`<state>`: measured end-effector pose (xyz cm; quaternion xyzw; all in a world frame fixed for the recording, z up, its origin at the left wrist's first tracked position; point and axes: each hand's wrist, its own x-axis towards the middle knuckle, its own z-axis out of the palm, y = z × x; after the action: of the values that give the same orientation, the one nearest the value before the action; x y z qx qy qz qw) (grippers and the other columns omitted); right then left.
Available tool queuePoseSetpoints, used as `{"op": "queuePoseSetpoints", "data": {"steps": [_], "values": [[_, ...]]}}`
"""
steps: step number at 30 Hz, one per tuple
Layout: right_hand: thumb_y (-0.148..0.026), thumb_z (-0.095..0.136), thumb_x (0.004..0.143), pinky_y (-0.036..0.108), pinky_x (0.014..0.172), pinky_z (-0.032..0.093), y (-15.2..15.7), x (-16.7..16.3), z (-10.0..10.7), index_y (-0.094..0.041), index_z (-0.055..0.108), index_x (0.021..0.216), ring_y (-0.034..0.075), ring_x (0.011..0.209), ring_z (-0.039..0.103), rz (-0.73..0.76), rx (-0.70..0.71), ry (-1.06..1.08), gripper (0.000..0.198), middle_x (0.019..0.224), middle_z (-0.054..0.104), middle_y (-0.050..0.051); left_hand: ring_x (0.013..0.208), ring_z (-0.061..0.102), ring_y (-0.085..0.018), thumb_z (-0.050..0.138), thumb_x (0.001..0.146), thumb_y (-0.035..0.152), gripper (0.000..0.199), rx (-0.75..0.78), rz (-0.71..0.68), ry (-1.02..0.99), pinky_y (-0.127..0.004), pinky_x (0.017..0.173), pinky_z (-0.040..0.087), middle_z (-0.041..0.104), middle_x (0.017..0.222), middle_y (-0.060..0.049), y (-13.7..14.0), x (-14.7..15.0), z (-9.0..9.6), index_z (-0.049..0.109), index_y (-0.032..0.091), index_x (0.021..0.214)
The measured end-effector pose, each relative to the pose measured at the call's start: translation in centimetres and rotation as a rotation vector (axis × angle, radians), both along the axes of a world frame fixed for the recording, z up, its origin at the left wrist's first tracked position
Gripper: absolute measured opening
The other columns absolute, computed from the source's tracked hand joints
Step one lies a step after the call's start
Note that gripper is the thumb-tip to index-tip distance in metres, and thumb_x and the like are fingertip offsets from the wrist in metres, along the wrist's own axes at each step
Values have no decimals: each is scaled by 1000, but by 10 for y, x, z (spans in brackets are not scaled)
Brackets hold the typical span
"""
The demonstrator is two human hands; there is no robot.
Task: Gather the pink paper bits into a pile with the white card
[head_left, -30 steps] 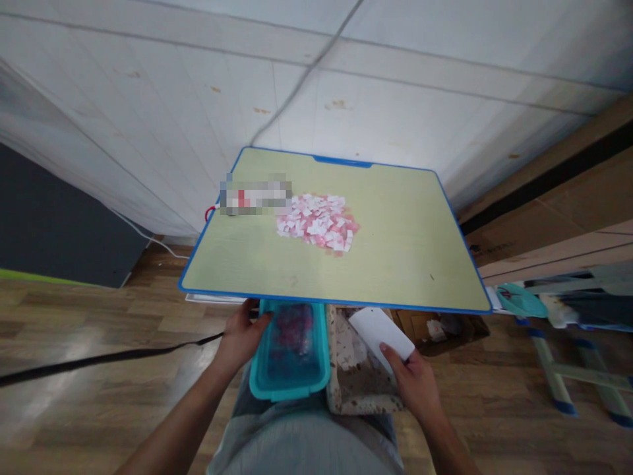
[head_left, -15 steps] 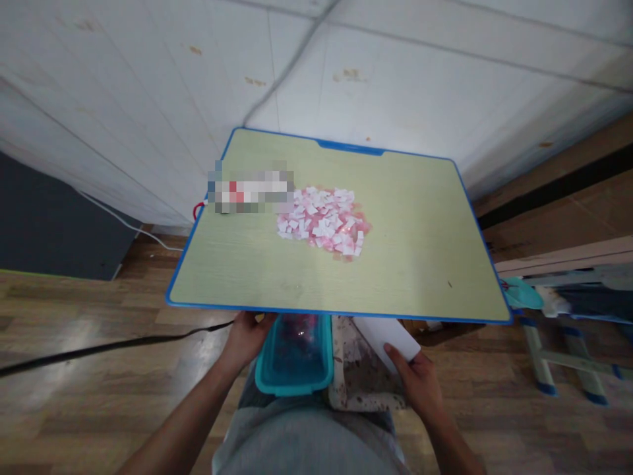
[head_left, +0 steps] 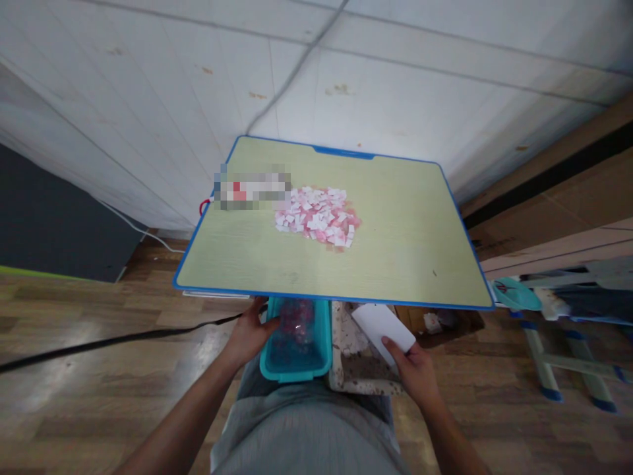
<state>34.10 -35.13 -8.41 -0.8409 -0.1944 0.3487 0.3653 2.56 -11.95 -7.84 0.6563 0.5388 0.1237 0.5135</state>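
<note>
My left hand [head_left: 251, 333] grips the left rim of a turquoise plastic basin [head_left: 297, 375], its thumb over the inside and its other fingers partly hidden. Wet-looking pinkish-red contents [head_left: 297, 323] lie in the basin, too blurred to name. In my right hand [head_left: 413, 369] is a flat white card [head_left: 384, 332], pinched under the thumb and held over a stained, pale stool seat [head_left: 341, 379]. Above both hands, a pile of small white paper pieces mixed with pink pieces [head_left: 319, 216] lies on the blue-edged table [head_left: 400, 231].
A pixelated object [head_left: 254, 190] lies on the table's left side. Beneath the table's right part stands an open cardboard box [head_left: 450, 330]. A black strap [head_left: 123, 338] runs in from the left. Stepladder legs [head_left: 544, 369] stand at right, and a white wall [head_left: 386, 99] rises behind.
The basin shows more from beneath the table edge, with my left hand still at its rim and its thumb now reaching further inside. My right hand keeps the white card, slightly shifted.
</note>
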Motion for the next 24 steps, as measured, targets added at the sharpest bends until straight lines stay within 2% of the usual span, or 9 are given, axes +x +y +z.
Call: {"op": "queuePoseSetpoints", "data": {"steps": [6,10,15,20,24], "values": [[-63,75,78,46,101,56,-2,-6,-1,-13,78,118,36,112,74,-1,53,37,64,117,79,14,131,63,-29,64,86,39,58,-48,67,-134,-41,113,46,68,141,-8,-11,-6,-7,60,19,140],[-63,74,79,45,99,57,0,-12,7,-12,78,117,36,111,74,12,61,72,64,115,80,13,130,63,-30,66,84,37,62,-104,143,-167,-42,114,46,69,139,-7,-17,-15,-16,59,20,143],[-63,75,78,45,95,59,13,-17,17,-13,80,114,37,108,75,11,19,46,62,111,81,14,128,64,-31,69,82,38,63,-159,218,-229,-43,113,47,71,137,-9,-9,-17,-22,61,17,140],[-64,76,75,45,96,59,23,-15,9,-14,80,113,37,110,75,-16,50,69,63,114,80,15,119,69,-32,67,82,42,54,-202,217,-194,-43,105,52,74,129,-11,2,-7,-23,67,14,128],[-64,77,76,45,96,59,24,-16,7,-14,81,110,37,108,75,-14,25,72,61,113,80,15,127,65,-32,67,81,39,53,-185,180,-128,-44,111,48,73,133,-10,5,-10,-19,66,15,129]]}}
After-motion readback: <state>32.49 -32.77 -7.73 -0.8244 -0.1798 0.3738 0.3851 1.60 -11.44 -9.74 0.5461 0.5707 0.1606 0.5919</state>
